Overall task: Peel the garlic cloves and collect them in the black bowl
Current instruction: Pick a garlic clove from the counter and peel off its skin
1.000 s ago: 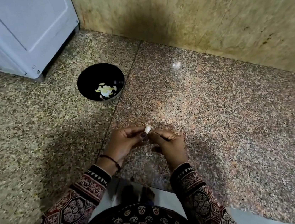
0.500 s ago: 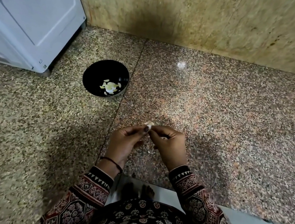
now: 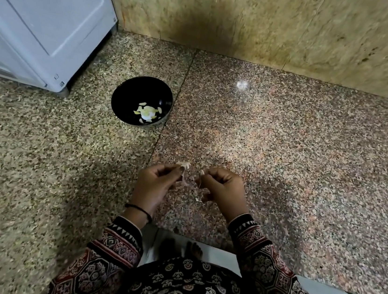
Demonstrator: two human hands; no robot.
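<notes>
A: Left hand?
B: Left hand is curled, thumb and forefinger pinching a pale garlic piece at its tips. A thin strand hangs under the piece. It's blurry, so I can't tell clove from skin.
A: Right?
B: Right hand is just beside the left, not touching it. Its fingers are curled, pinching a small pale scrap.
A: Bowl?
B: Bowl sits on the counter, beyond the left hand and off to its left, well apart. Peeled cloves lie in its bottom.
A: Anything else?
B: White appliance stands past the bowl, further left. Wall is beyond both hands. There's a black band on the left wrist and patterned sleeves on both arms.
</notes>
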